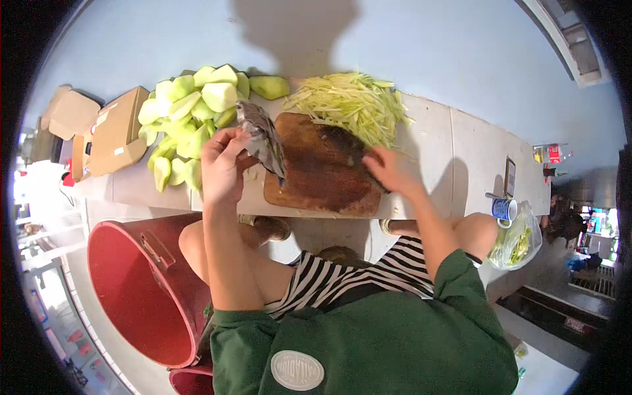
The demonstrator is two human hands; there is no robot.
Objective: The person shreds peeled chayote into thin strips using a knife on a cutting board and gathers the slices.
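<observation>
My left hand [227, 160] is raised over the left edge of the cutting board, its thumb and fingers pinching a grey, crumpled, shiny piece [261, 137] with dark patches. Whether it is cloth or wrapping I cannot tell. My right hand [395, 172] is at the board's right edge with its fingers curled. A dark narrow strip shows under those fingers; its kind is unclear. The wooden cutting board [316, 191] has dark wet-looking stains. Behind it lies a heap of pale green shreds [352, 102]. Left of the board are peeled green fruit pieces [191, 108], stacked high.
Cardboard boxes [118, 131] stand at the table's left end. A red bin [141, 289] is beside my left leg. At the right are a blue and white mug [504, 209], a phone-like item [510, 176], a bottle [553, 153] and a plastic bag [517, 245] of green scraps.
</observation>
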